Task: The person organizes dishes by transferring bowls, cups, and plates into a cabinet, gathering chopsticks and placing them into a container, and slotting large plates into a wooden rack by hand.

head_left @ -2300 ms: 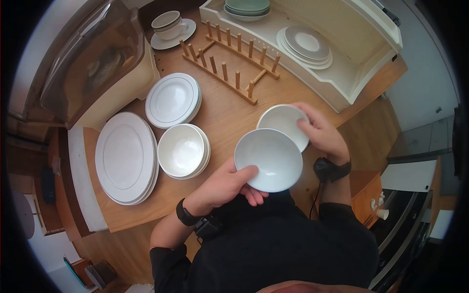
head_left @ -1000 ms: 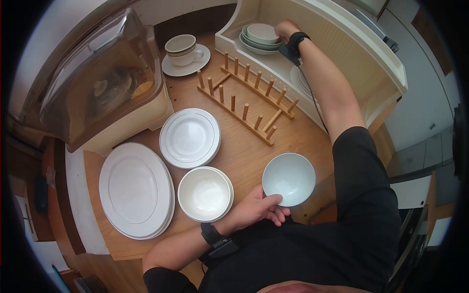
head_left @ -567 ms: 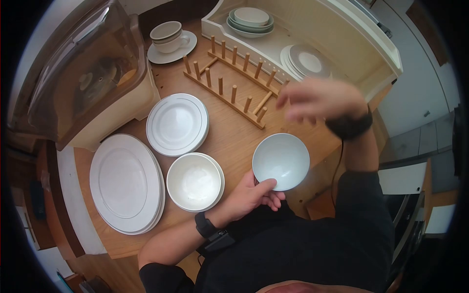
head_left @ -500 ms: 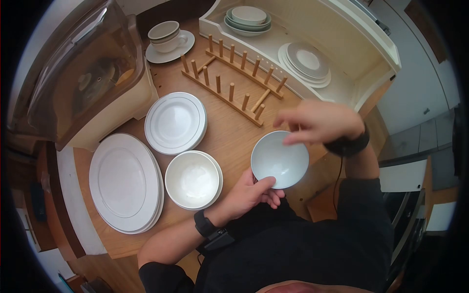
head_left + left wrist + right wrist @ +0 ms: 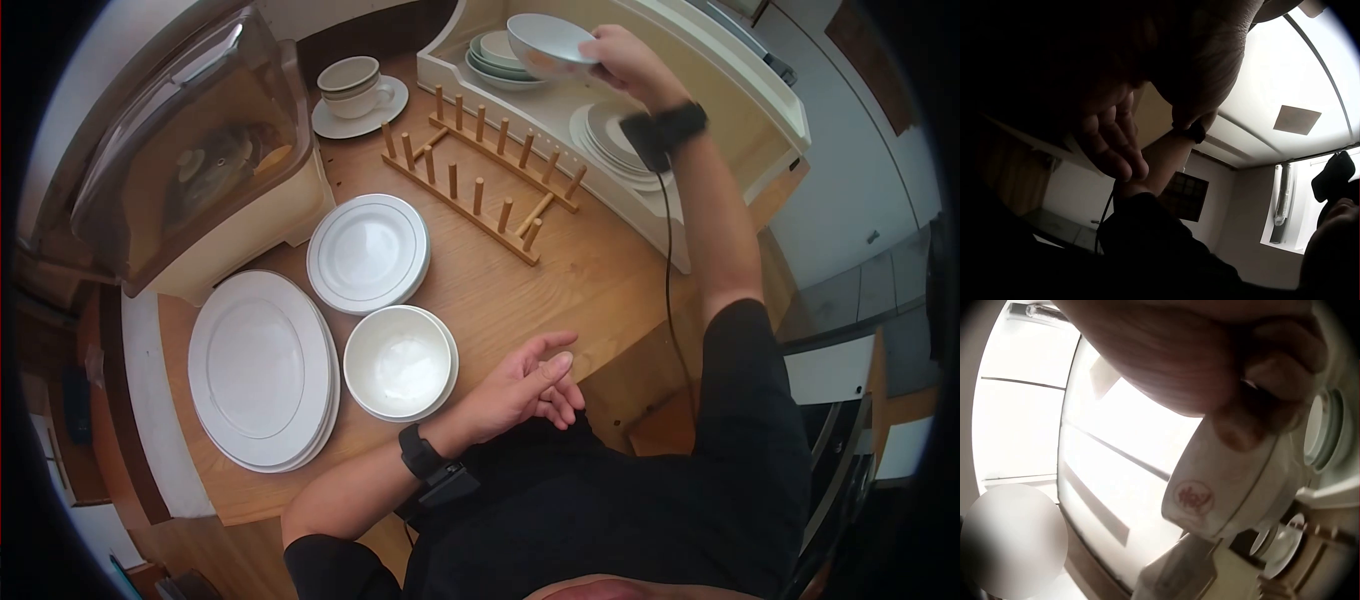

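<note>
Right hand point(image 5: 632, 66) grips pale bowl point(image 5: 545, 45) by rim beyond peg rack point(image 5: 453, 182), probably keeping underside free; left hand point(image 5: 520, 392) this side of rack, empty, fingers relaxed

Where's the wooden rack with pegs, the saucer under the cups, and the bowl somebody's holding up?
Wooden rack point(image 5: 479, 197): head view, on a near-row peg.
Saucer point(image 5: 350, 128): head view, on its near edge.
Held bowl point(image 5: 1222, 469): right wrist view, on its outer side.

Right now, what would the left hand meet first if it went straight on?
Following its fingers, the left hand would probably meet the black cable first, though depth is unclear and it might miss.
</note>
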`<action>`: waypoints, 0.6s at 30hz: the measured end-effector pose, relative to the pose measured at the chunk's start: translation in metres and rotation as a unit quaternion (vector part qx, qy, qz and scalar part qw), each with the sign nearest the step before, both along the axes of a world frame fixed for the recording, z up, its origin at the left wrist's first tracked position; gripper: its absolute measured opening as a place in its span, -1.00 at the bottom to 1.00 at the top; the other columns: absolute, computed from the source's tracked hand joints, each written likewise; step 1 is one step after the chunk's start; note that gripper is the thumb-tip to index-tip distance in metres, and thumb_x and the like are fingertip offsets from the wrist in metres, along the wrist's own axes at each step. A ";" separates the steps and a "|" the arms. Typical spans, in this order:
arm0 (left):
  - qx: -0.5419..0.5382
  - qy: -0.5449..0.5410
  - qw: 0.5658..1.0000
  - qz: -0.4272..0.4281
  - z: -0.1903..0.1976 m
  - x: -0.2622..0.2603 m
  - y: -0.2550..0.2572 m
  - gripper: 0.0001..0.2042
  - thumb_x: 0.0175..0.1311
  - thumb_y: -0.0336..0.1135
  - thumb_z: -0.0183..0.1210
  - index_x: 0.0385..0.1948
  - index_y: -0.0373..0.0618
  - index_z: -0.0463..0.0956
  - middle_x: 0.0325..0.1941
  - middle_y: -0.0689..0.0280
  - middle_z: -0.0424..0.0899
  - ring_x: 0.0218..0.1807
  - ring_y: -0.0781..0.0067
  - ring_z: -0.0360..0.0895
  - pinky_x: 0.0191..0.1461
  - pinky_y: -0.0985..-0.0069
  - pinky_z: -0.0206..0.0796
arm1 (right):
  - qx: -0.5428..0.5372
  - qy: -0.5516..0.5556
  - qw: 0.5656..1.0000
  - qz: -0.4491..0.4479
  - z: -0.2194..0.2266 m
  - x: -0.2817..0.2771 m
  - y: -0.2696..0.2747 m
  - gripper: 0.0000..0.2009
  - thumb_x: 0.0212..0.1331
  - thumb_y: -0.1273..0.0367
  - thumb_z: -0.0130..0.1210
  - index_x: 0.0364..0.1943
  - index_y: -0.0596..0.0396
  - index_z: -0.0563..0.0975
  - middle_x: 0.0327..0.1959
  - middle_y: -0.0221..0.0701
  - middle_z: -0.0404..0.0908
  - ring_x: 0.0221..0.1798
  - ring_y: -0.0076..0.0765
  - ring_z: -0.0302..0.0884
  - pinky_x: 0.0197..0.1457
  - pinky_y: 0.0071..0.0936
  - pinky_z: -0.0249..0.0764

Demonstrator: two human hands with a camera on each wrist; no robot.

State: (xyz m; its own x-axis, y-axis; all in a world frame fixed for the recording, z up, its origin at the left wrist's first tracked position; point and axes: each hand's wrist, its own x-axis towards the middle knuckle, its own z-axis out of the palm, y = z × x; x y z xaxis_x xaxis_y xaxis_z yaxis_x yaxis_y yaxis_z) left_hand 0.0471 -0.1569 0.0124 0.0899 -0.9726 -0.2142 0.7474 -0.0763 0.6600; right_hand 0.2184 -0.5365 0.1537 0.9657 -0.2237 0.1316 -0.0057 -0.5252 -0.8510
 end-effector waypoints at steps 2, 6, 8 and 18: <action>0.003 0.001 1.000 0.000 0.000 0.001 0.000 -0.37 0.63 -0.01 -0.08 0.53 -0.14 -0.07 -0.15 0.08 0.65 -0.21 0.35 0.66 -0.02 0.39 0.53 | -0.043 0.020 0.999 -0.001 -0.008 0.050 -0.021 -0.78 0.16 0.30 0.12 -0.50 0.17 0.58 -0.68 -0.46 0.49 -0.68 -0.64 0.31 -0.72 -0.54 0.04; 0.003 0.019 1.000 -0.001 -0.002 0.001 0.000 -0.38 0.63 -0.02 -0.09 0.53 -0.14 -0.08 -0.17 0.08 0.65 -0.21 0.35 0.66 -0.03 0.39 0.54 | -0.213 0.031 0.955 -0.202 -0.020 0.109 -0.022 -0.76 0.04 0.36 0.21 -0.34 0.32 0.71 -0.28 0.09 0.73 -0.18 0.08 0.73 -0.10 -0.18 0.58; 0.001 0.028 1.000 -0.011 -0.003 0.002 0.000 -0.37 0.63 -0.02 -0.09 0.53 -0.14 -0.09 -0.17 0.09 0.65 -0.21 0.35 0.66 -0.03 0.39 0.54 | -0.271 0.058 0.936 -0.216 -0.027 0.128 -0.026 -0.71 0.04 0.36 0.23 -0.23 0.32 0.72 -0.21 0.11 0.73 -0.07 0.15 0.74 0.06 -0.15 0.57; 0.001 0.056 0.998 -0.005 -0.004 0.003 -0.002 -0.27 0.57 0.05 0.02 0.52 -0.21 -0.09 -0.22 0.09 0.65 -0.28 0.37 0.68 -0.13 0.46 0.58 | -0.128 0.046 0.973 -0.186 -0.076 0.162 -0.054 -0.82 0.10 0.44 0.08 -0.43 0.29 0.66 -0.47 -0.11 0.65 -0.35 -0.06 0.63 -0.23 -0.19 0.50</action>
State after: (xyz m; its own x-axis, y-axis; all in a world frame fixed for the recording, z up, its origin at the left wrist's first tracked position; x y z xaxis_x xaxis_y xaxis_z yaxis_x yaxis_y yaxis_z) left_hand 0.0506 -0.1587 0.0082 0.0555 -0.9731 -0.2236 0.8154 -0.0850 0.5725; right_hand 0.3803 -0.5909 0.0776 0.8347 -0.5312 0.1453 -0.3063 -0.6670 -0.6791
